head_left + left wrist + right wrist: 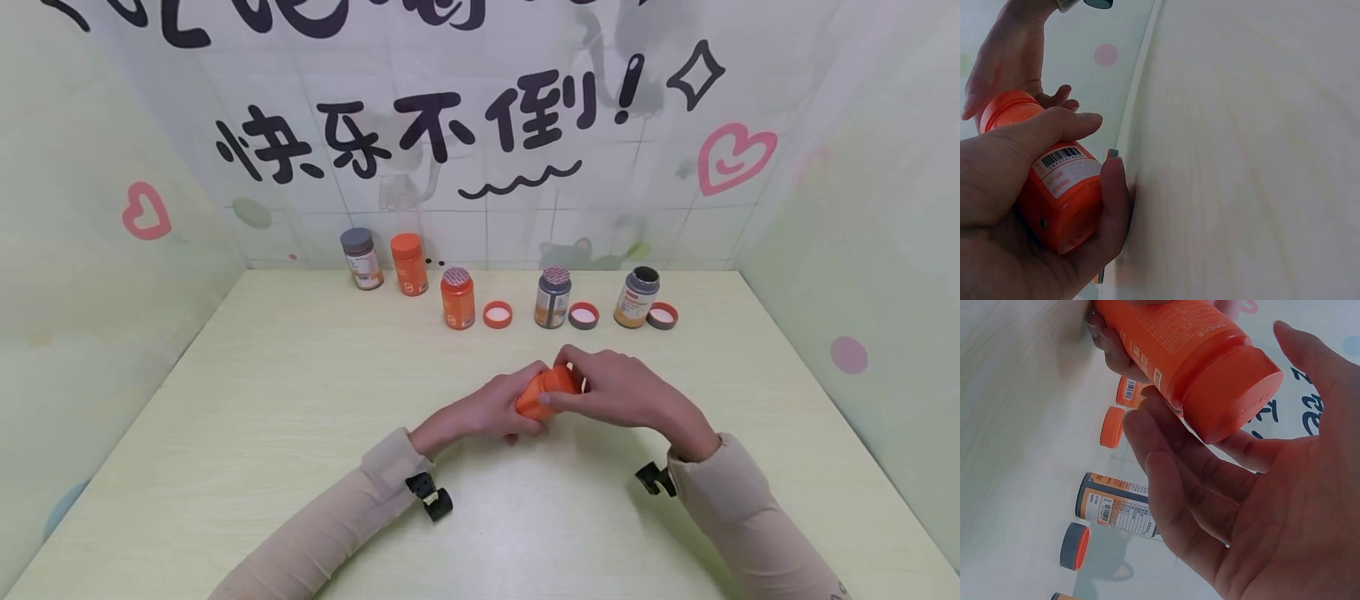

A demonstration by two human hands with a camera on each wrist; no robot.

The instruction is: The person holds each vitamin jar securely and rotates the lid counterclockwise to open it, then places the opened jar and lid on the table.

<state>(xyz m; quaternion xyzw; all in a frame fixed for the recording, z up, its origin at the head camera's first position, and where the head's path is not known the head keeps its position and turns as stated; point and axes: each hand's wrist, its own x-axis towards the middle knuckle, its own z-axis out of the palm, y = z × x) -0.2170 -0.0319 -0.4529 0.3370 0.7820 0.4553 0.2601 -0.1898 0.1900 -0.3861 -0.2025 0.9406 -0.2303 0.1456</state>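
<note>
An orange bottle (534,406) is held tilted above the table, its orange screw cap (1235,394) on and pointing towards my right hand. My left hand (498,408) grips the bottle's body, fingers and thumb wrapped round it; a barcode label (1067,169) shows between them in the left wrist view. Around the cap, my right hand (622,387) has its fingers spread and loosely bent. In the right wrist view the thumb stands apart from the cap; whether the other fingertips touch it, I cannot tell.
Along the back stand a grey-capped jar (362,260), a capped orange bottle (408,265), an uncapped orange bottle (457,300) with its seal, a sealed grey jar (552,300) and an open jar (637,298). Loose caps (497,314) lie beside the uncapped ones. Walls enclose the table (300,375).
</note>
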